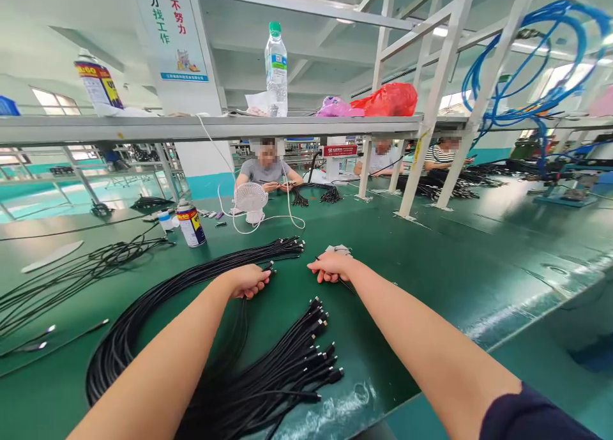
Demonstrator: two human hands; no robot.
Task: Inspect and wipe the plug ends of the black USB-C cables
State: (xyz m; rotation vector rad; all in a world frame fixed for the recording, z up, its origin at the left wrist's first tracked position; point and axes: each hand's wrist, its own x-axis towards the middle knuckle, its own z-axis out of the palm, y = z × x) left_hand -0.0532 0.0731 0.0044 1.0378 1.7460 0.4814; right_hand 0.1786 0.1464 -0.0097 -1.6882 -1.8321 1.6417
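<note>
Head view: a curved bundle of slim black cables with metal-tipped plugs (117, 341) is laid across the glossy green tabletop (454, 255). Near its far end, black cable ends (272, 265) are gripped by the left hand (248, 280); the right hand (334, 265) is curled, but whether anything is held cannot be told. Beyond, "60" is read on a red-yellow-navy cylindrical can (192, 226); above, "努力找工作" is printed on a white poster (171, 34).

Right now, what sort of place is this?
Probably a factory workshop: bundles of long, thin black cables lie on a big, shiny green worktable, and a person in a grey shirt works across it.
</note>
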